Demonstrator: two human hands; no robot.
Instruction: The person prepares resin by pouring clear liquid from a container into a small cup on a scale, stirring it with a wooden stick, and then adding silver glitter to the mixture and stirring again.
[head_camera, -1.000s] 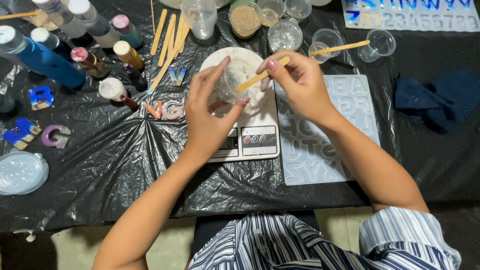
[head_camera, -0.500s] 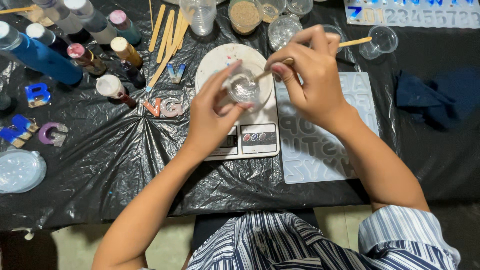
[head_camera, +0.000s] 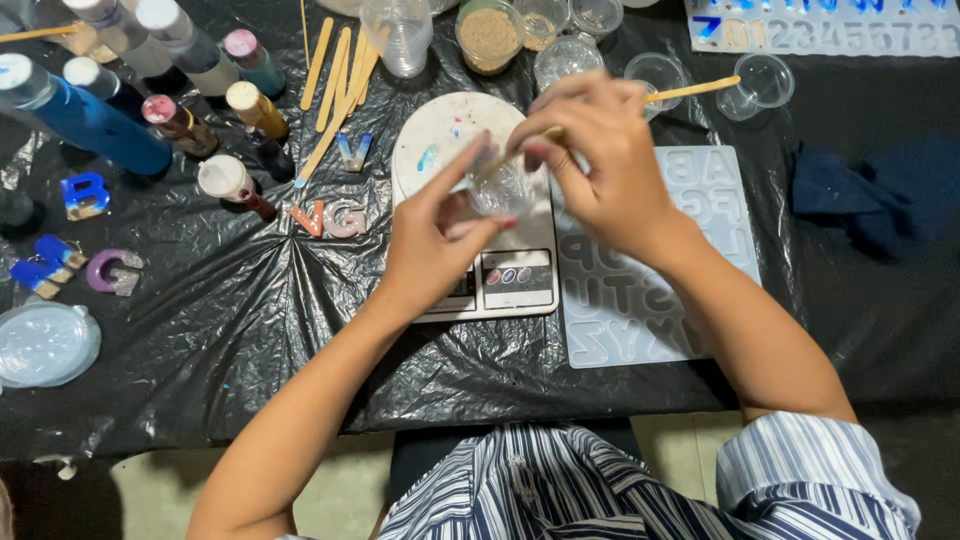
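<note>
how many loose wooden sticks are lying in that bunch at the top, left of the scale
4, as far as I can tell: one wooden stick lies apart on the left, and three fan together toward the small letter piece. Overlap may hide another.

Both forearms reach forward, bare. The left hand pinches with thumb and fingers; the right hand curls, fingertips bunched just beside it.

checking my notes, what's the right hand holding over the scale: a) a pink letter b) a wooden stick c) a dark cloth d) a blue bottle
b: the right hand pinches a wooden stick whose lower end dips into the small clear cup held by the left hand.
</note>
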